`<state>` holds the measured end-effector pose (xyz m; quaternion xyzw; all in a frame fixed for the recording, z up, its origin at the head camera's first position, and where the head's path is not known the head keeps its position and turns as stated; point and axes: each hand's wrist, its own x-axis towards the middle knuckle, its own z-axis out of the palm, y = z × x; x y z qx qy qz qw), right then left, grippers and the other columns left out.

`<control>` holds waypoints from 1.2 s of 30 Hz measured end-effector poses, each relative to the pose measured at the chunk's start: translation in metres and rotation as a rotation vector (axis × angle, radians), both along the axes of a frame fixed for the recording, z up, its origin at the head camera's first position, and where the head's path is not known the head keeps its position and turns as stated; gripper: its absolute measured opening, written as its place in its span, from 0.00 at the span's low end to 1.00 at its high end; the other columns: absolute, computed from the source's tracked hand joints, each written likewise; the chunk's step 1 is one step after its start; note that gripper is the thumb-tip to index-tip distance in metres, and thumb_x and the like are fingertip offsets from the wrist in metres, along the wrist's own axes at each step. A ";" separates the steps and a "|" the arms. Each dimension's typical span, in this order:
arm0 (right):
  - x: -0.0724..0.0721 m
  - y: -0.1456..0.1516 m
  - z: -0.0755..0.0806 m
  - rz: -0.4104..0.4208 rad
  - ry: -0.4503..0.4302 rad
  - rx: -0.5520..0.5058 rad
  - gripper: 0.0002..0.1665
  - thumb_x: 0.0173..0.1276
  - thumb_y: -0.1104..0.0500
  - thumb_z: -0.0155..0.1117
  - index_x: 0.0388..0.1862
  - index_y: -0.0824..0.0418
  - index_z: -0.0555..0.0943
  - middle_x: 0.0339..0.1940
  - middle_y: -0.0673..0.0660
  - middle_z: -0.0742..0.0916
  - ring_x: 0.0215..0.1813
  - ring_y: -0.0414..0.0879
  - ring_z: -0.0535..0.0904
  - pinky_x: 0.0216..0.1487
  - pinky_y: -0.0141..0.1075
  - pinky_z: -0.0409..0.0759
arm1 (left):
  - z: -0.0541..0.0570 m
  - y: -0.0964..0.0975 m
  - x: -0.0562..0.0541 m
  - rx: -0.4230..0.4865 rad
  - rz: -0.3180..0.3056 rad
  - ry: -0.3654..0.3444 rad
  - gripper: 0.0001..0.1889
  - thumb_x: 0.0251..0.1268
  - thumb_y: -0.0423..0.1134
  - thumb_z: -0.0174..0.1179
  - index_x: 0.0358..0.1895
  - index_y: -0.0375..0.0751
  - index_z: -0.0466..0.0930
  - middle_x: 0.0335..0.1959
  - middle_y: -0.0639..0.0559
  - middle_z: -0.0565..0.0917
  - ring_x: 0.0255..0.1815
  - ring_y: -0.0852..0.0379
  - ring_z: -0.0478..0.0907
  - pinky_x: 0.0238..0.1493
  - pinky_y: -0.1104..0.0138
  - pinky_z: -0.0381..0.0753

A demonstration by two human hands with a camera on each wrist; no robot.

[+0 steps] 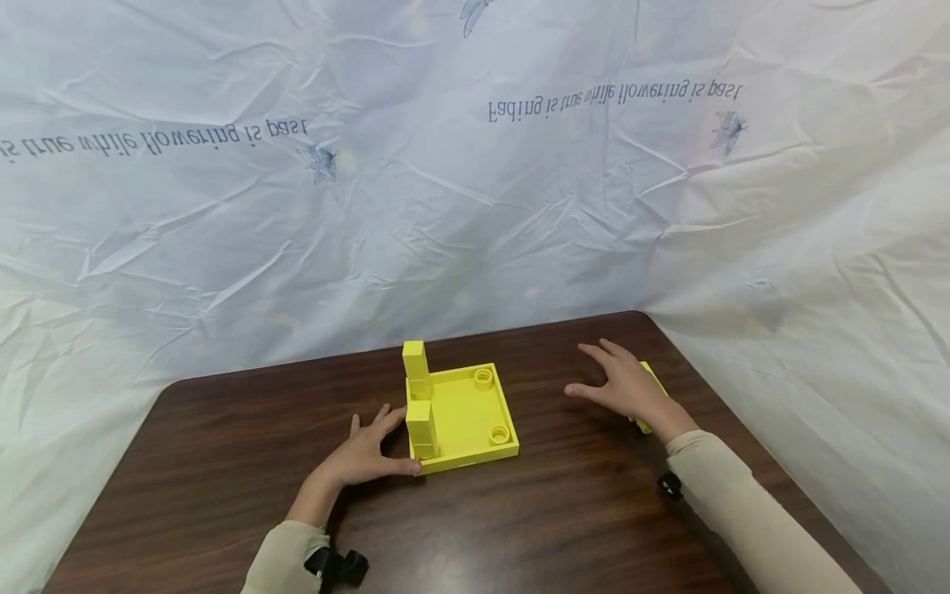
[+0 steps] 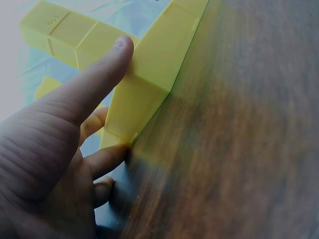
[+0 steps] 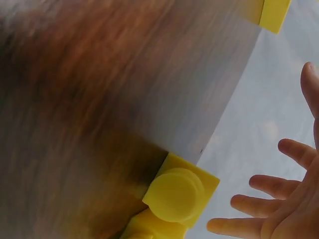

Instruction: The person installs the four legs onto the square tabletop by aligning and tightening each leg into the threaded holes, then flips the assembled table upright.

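So the left hand [image 1: 359, 455] has hold of the yellow tray [image 1: 466, 412] by its near-left corner. Thumb is straight along the near side, fingers are up against the left side, so that corner basically sits between them. The left wrist view backs this up: thumb pressed on one wall, a fingertip down low at the wall's end by the table [image 1: 482, 528]. The tray itself lies flat on the table, between the two hands, with most of it sticking out to the right of the grip.

Two posts stand upright on the tray's left side, the near post [image 1: 421, 429] right by the thumb and the far post [image 1: 416, 369] at the back corner. Over on the right side there are two round rings, the far ring [image 1: 483, 379] and the near ring [image 1: 500, 434].

The right hand [image 1: 629, 386] is holding nothing, fingers spread, well apart from the tray. Right beside it there's a yellow block [image 3: 177, 194] with a round peg on its end, and a second yellow block [image 3: 155, 228] next to that one. From the head camera they're partly hidden behind the hand and wrist.

Behind it all hangs a wrinkled pale cloth [image 1: 460, 206] with upside-down lettering.
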<state>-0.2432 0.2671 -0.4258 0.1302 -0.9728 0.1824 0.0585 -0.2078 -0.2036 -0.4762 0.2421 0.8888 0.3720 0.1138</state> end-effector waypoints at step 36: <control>-0.002 0.011 -0.010 0.029 -0.219 0.066 0.40 0.68 0.74 0.66 0.78 0.71 0.68 0.59 0.74 0.85 0.23 0.50 0.75 0.23 0.37 0.67 | -0.004 0.000 -0.001 0.008 0.003 -0.014 0.55 0.61 0.57 0.77 0.86 0.46 0.55 0.83 0.38 0.60 0.86 0.32 0.39 0.74 0.29 0.17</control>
